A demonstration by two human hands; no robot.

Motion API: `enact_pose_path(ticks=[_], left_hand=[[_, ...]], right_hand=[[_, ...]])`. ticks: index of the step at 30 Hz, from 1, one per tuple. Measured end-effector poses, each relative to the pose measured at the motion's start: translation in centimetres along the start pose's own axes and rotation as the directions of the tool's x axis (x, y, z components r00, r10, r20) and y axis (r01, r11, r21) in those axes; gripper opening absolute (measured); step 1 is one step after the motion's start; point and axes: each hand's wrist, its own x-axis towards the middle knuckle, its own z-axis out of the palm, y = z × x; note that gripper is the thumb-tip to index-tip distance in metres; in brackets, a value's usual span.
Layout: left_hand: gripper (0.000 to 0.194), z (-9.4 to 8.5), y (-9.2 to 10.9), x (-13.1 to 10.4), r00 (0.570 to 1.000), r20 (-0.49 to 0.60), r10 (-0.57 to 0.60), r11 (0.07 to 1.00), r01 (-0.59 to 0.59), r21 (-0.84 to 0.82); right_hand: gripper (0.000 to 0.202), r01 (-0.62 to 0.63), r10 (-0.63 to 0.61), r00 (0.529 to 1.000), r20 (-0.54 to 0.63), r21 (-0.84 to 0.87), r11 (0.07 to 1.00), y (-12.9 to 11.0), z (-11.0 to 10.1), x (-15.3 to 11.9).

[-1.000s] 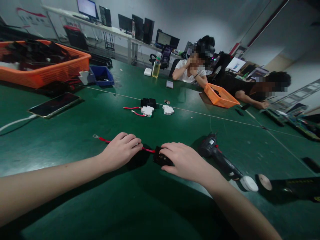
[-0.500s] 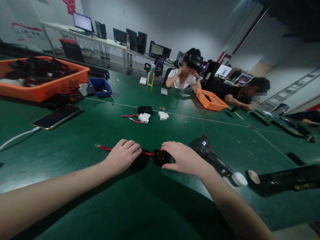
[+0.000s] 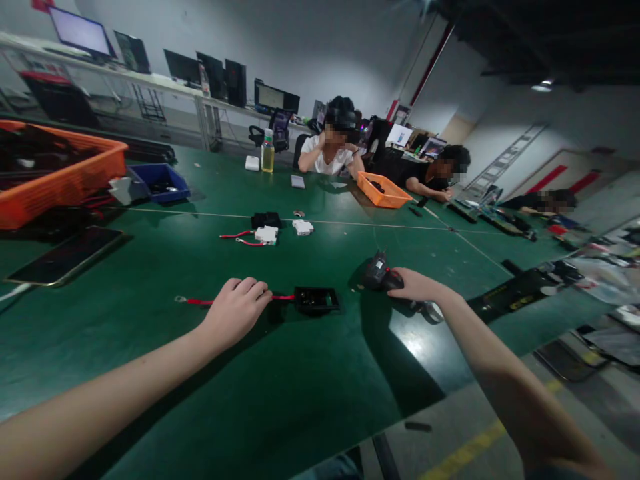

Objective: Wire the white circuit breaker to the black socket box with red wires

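Note:
My left hand [image 3: 239,308] is closed over a red cable [image 3: 200,303], its ring terminal sticking out to the left. The cable's other end runs into a black plastic housing [image 3: 317,301], which lies on the green table with its open side up. Over to the right, my right hand [image 3: 417,285] has its fingers around the body of a black cordless drill [image 3: 376,272], which lies on the table with its tip pointing away. Beyond the housing are two white modules [image 3: 267,235], one with red cables [image 3: 237,235], and a black block [image 3: 266,220].
An orange basket of black parts [image 3: 65,181], a blue bin [image 3: 163,183] and a phone [image 3: 65,257] lie left. A bottle [image 3: 268,152] and another orange basket [image 3: 383,191] stand farther back. Several people sit across the table. The table's edge [image 3: 350,448] runs near me.
My right hand has let go of the black housing and moved right onto the drill. My left hand stays on the red cable. The view has turned to the right.

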Motion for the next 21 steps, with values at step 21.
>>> enact_pose_path(ticks=[21], left_hand=[[0.022, -0.8, 1.1, 0.0, 0.996, 0.006, -0.095, 0.995, 0.094, 0.019]], right_hand=[[0.033, -0.01, 0.214, 0.958, -0.19, 0.723, 0.69, -7.1, 0.5, -5.1]])
